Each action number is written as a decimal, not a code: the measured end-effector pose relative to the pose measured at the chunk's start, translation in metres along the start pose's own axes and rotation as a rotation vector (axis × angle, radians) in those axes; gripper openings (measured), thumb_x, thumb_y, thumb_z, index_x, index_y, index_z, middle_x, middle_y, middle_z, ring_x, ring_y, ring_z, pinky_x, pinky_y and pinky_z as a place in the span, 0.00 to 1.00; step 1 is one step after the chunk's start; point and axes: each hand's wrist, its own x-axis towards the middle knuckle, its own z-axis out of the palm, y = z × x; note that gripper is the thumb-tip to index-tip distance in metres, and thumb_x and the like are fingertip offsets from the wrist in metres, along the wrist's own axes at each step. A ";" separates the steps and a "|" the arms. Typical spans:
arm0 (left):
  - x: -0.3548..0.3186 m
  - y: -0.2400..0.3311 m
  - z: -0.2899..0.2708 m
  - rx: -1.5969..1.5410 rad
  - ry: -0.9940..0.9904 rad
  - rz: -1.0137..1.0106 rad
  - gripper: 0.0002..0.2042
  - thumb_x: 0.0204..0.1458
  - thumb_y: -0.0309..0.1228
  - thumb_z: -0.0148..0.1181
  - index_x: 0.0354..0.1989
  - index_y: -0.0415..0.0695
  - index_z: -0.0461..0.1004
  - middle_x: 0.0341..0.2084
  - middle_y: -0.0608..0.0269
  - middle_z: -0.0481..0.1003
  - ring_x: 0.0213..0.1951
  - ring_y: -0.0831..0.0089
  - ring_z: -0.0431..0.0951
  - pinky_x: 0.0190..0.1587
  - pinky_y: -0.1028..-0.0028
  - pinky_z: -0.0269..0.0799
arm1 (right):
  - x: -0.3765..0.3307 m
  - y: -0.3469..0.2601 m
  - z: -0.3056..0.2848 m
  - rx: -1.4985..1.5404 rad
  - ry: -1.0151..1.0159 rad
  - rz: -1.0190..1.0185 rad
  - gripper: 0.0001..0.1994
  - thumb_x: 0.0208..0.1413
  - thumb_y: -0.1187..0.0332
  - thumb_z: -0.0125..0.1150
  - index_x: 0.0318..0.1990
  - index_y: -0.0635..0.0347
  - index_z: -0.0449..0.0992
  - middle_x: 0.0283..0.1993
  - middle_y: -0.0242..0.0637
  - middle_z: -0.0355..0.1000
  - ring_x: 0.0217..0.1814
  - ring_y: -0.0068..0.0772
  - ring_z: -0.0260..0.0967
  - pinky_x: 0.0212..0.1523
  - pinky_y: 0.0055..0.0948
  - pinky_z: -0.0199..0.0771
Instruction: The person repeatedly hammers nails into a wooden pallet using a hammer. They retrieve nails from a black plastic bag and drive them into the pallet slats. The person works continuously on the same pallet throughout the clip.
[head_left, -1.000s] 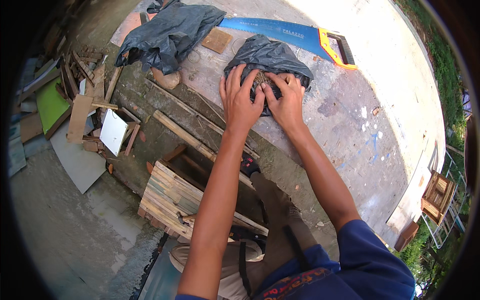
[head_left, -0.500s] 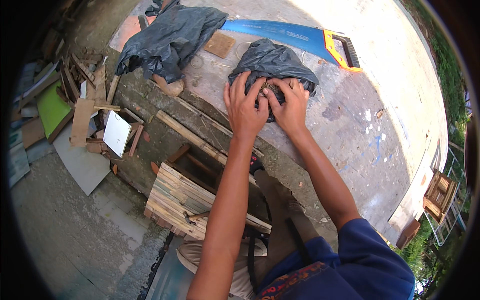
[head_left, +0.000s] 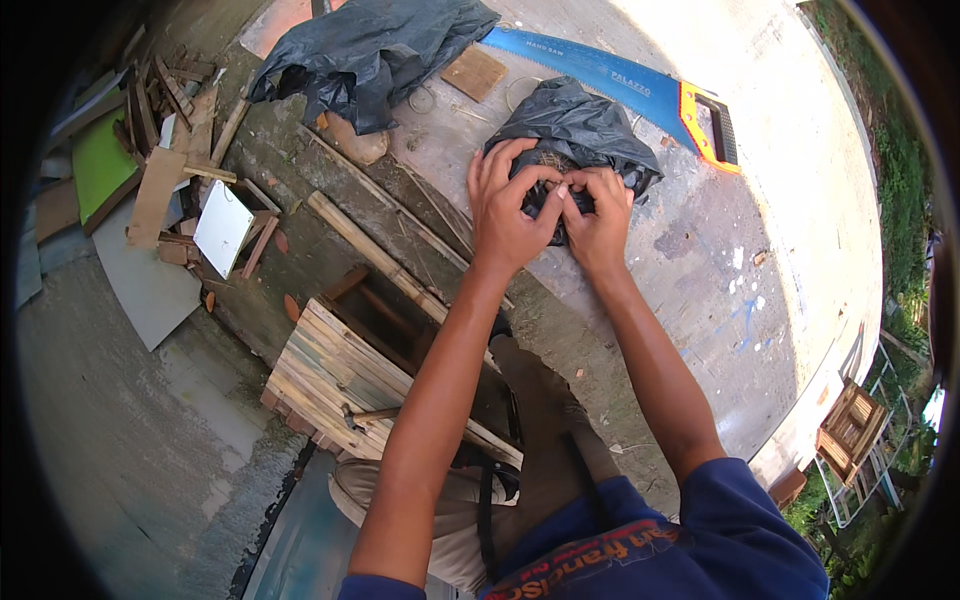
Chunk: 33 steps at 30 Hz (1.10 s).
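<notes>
A black plastic bag (head_left: 590, 122) sits bunched on the worn board surface, with dry brown fibrous stuff (head_left: 556, 160) showing at its opening. My left hand (head_left: 510, 215) lies against the bag's near left side, fingers curled over its edge, thumb and forefinger drawn inward. From the right, my right hand (head_left: 600, 212) meets it, fingers bent and thumb tip close to the left thumb. Both hands pinch at the bag's opening; whatever lies between the fingertips is too small or hidden to name. Behind the bag rests a hand saw (head_left: 610, 80) with a blue blade and an orange and black handle.
Another black plastic bag (head_left: 360, 60) spreads at the far left, near a small wooden square (head_left: 474, 73). Wood offcuts (head_left: 155, 195) are heaped on the left. Below my left forearm, a hammer (head_left: 368, 414) lies on a slatted wooden piece (head_left: 325, 375). A wooden crate-like object (head_left: 850, 425) stands far right.
My fingertips have come together in front of the brown fibrous stuff, where the thumbs were pressed into it before. The whole view has shifted slightly.
</notes>
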 end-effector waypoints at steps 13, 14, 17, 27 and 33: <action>0.000 -0.010 0.011 -0.156 0.166 -0.110 0.05 0.56 0.30 0.66 0.37 0.44 0.78 0.50 0.62 0.78 0.54 0.57 0.75 0.69 0.52 0.55 | -0.001 -0.003 0.003 -0.045 -0.008 -0.038 0.18 0.53 0.68 0.71 0.52 0.55 0.81 0.42 0.35 0.74 0.49 0.37 0.72 0.52 0.37 0.62; -0.001 -0.010 0.012 -0.117 0.176 -0.098 0.05 0.56 0.30 0.66 0.37 0.45 0.78 0.50 0.62 0.78 0.54 0.57 0.75 0.69 0.52 0.55 | -0.002 -0.003 0.003 -0.067 -0.007 -0.029 0.17 0.54 0.67 0.70 0.52 0.55 0.82 0.42 0.35 0.74 0.49 0.37 0.72 0.52 0.37 0.62; -0.004 -0.011 0.015 -0.068 0.174 -0.062 0.07 0.56 0.31 0.65 0.39 0.45 0.75 0.49 0.59 0.76 0.56 0.56 0.74 0.70 0.49 0.55 | -0.001 -0.002 0.006 -0.097 -0.015 -0.009 0.17 0.56 0.65 0.70 0.53 0.54 0.83 0.43 0.36 0.75 0.50 0.38 0.72 0.52 0.38 0.62; -0.005 -0.011 0.016 -0.046 0.217 -0.055 0.06 0.54 0.29 0.66 0.37 0.45 0.76 0.48 0.62 0.78 0.53 0.57 0.75 0.67 0.53 0.58 | -0.001 -0.002 0.007 -0.017 -0.007 0.087 0.10 0.56 0.64 0.72 0.44 0.53 0.83 0.39 0.33 0.75 0.45 0.33 0.73 0.50 0.35 0.63; -0.006 -0.009 0.017 0.003 0.206 -0.052 0.06 0.55 0.30 0.65 0.37 0.45 0.76 0.48 0.62 0.78 0.53 0.57 0.75 0.67 0.53 0.58 | 0.000 -0.001 0.009 -0.049 0.035 0.087 0.09 0.56 0.65 0.72 0.42 0.54 0.83 0.36 0.33 0.74 0.42 0.33 0.73 0.48 0.35 0.63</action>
